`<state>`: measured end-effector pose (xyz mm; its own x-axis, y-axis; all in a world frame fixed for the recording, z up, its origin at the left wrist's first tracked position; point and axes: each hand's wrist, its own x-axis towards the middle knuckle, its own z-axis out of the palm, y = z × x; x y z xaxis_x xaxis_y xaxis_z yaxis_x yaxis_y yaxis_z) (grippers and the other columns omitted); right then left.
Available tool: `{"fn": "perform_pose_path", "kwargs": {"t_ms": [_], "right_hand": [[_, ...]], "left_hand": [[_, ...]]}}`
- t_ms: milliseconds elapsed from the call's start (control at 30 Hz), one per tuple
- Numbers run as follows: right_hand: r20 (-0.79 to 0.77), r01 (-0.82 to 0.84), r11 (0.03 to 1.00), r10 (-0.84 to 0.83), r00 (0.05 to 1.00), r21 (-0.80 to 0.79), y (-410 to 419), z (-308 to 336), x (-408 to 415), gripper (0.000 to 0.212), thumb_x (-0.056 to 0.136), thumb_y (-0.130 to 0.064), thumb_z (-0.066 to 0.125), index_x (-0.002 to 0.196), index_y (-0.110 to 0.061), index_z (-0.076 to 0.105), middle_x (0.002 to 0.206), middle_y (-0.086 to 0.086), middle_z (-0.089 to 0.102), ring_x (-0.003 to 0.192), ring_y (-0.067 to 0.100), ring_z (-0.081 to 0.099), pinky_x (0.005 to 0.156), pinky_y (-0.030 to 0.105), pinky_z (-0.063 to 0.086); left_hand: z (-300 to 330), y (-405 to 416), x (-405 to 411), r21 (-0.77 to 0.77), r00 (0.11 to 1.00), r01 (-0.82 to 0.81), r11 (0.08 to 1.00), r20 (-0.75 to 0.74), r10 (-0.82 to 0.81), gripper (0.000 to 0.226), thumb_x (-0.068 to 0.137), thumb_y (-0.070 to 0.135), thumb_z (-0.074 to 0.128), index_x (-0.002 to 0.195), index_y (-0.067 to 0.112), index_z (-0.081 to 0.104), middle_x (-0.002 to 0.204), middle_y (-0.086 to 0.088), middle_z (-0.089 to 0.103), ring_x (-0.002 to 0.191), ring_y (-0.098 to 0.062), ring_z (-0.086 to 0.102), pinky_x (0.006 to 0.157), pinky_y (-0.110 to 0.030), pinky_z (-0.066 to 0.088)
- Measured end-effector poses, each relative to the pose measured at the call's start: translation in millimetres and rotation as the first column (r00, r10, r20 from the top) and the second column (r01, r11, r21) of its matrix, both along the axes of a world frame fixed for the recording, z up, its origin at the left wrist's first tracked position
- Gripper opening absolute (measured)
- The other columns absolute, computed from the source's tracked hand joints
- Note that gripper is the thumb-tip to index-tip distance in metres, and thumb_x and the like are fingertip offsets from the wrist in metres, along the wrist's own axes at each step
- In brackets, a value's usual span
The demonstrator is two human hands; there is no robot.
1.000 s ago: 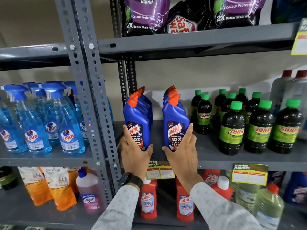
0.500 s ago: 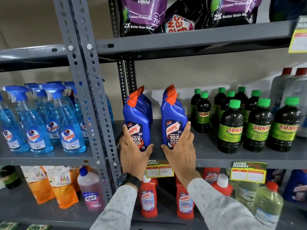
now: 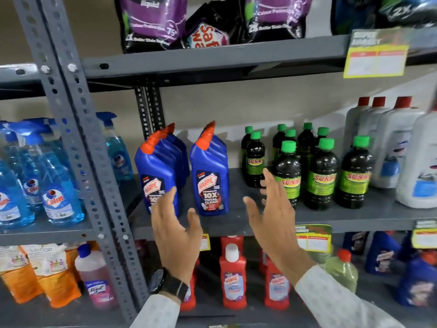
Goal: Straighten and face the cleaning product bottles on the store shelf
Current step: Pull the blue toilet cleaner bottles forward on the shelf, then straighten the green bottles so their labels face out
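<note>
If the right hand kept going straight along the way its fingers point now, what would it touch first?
Most likely the front-left Sunny bottle: the open right hand points up and into the shelf, its fingertips already overlapping that bottle's label. Depth is unclear, so actual contact can't be confirmed.

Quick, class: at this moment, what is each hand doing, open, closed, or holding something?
Left hand: open, holding nothing, in front of the left blue Harpic bottle.
Right hand: open, holding nothing, near the dark Sunny bottles.
</note>
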<state>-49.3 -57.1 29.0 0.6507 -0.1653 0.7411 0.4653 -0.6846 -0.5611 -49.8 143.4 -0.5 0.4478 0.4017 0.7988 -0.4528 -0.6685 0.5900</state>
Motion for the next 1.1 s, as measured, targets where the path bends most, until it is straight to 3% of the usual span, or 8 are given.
{"fn": "perform_pose_path", "kwargs": {"t_ms": [133,167,300,367,467,600,800,1100], "right_hand": [[0.064,0.113,0.993,-0.115,0.991,0.032,-67,0,-2,0.064,0.097,-0.019,0.068,0.154,-0.017,0.040,0.131,0.002,0.053,0.111,0.016,0.055,0.090,0.033,0.048],[0.072,0.140,0.989,-0.143,0.987,0.056,-83,-3,-1,0.064,0.096,-0.018,0.068,0.153,-0.018,0.039,0.131,0.002,0.051,0.110,0.017,0.054,0.089,0.032,0.046],[0.003,0.243,0.966,-0.244,0.970,0.087,-134,-15,11,0.081,0.092,-0.020,0.074,0.158,-0.017,0.028,0.149,0.010,0.037,0.133,0.021,0.033,0.102,0.030,0.029],[-0.078,0.224,0.973,-0.220,0.972,0.055,-150,-18,19,0.089,0.092,-0.025,0.074,0.161,-0.016,0.018,0.156,0.013,0.032,0.139,0.023,0.028,0.104,0.036,0.031],[-0.181,0.191,0.982,-0.187,0.966,0.003,-163,-21,30,0.095,0.093,-0.033,0.073,0.162,-0.018,0.010,0.163,0.011,0.029,0.145,0.028,0.029,0.107,0.045,0.037],[-0.261,0.156,0.988,-0.150,0.954,0.002,-166,-23,40,0.101,0.088,-0.038,0.078,0.162,-0.014,0.015,0.158,0.010,0.041,0.139,0.029,0.042,0.105,0.044,0.039],[-0.234,0.151,0.986,-0.132,0.963,0.065,-167,-24,45,0.086,0.081,-0.036,0.083,0.151,-0.021,0.034,0.137,0.001,0.060,0.126,0.022,0.056,0.097,0.035,0.040],[-0.243,0.088,0.996,-0.083,0.967,0.010,-150,-23,39,0.087,0.083,-0.038,0.080,0.154,-0.020,0.032,0.138,0.003,0.062,0.126,0.025,0.057,0.101,0.042,0.045]], "left_hand": [[13,-74,4,0.073,0.988,0.156,0.985,-0.001,-0.156,0.040,0.091,0.016,0.065,0.130,0.020,0.064,0.114,0.004,0.064,0.103,-0.012,0.064,0.093,-0.025,0.051],[15,-93,6,0.061,0.976,0.217,0.974,-0.048,-0.214,0.038,0.092,0.016,0.067,0.129,0.021,0.065,0.111,0.005,0.067,0.100,-0.009,0.065,0.091,-0.027,0.053],[19,-156,20,-0.070,0.851,0.399,0.915,-0.343,-0.397,0.066,0.089,0.039,0.075,0.148,0.028,0.048,0.136,0.005,0.062,0.123,-0.009,0.059,0.105,-0.040,0.051],[21,-178,27,-0.091,0.813,0.409,0.908,-0.415,-0.408,0.088,0.081,0.049,0.080,0.155,0.030,0.035,0.149,0.006,0.051,0.135,-0.009,0.051,0.111,-0.040,0.046],[20,-198,38,-0.109,0.815,0.357,0.928,-0.448,-0.367,0.100,0.071,0.047,0.087,0.154,0.030,0.033,0.147,0.007,0.053,0.134,-0.012,0.053,0.110,-0.038,0.045],[16,-203,43,-0.080,0.825,0.325,0.942,-0.464,-0.324,0.095,0.069,0.044,0.088,0.148,0.036,0.035,0.133,0.019,0.058,0.124,-0.007,0.056,0.093,-0.021,0.039],[15,-192,43,-0.061,0.823,0.341,0.938,-0.463,-0.329,0.089,0.072,0.042,0.084,0.147,0.037,0.036,0.134,0.013,0.064,0.125,-0.012,0.058,0.107,-0.043,0.048],[12,-156,43,-0.048,0.846,0.308,0.950,-0.444,-0.296,0.088,0.075,0.039,0.085,0.147,0.034,0.036,0.133,0.011,0.062,0.123,-0.012,0.058,0.104,-0.034,0.047]]}}
